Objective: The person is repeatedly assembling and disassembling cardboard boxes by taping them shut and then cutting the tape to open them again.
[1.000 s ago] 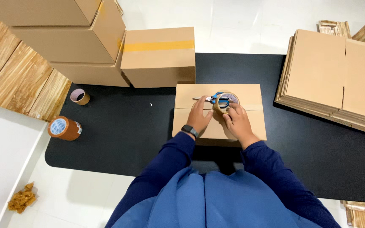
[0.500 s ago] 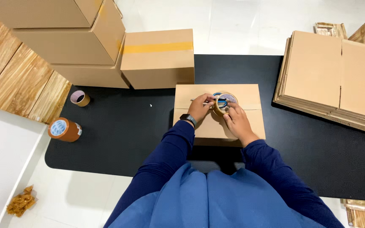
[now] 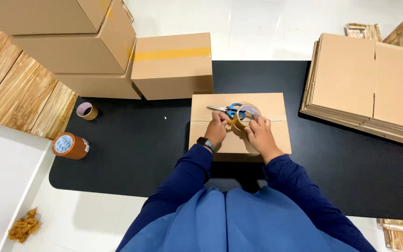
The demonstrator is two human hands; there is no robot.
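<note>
A closed cardboard box point(image 3: 276, 105) lies on the black table point(image 3: 136, 149) in front of me. On its top rest blue-handled scissors point(image 3: 227, 110) and a roll of brown packing tape point(image 3: 246, 113). My right hand point(image 3: 260, 135) grips the tape roll from the near side. My left hand point(image 3: 218, 128), with a dark watch at the wrist, pinches the tape's loose end just left of the roll, below the scissors.
A taped cardboard box point(image 3: 173, 65) stands behind, with bigger boxes point(image 3: 71, 42) stacked at the back left. Flat cardboard sheets point(image 3: 369, 84) are piled on the right. Two more tape rolls point(image 3: 70, 145) point(image 3: 87, 111) sit at the table's left end. Wooden boards point(image 3: 19, 93) lie beyond.
Both hands have stayed on the tape roll on the box top, shifting only slightly. The scissors have not moved.
</note>
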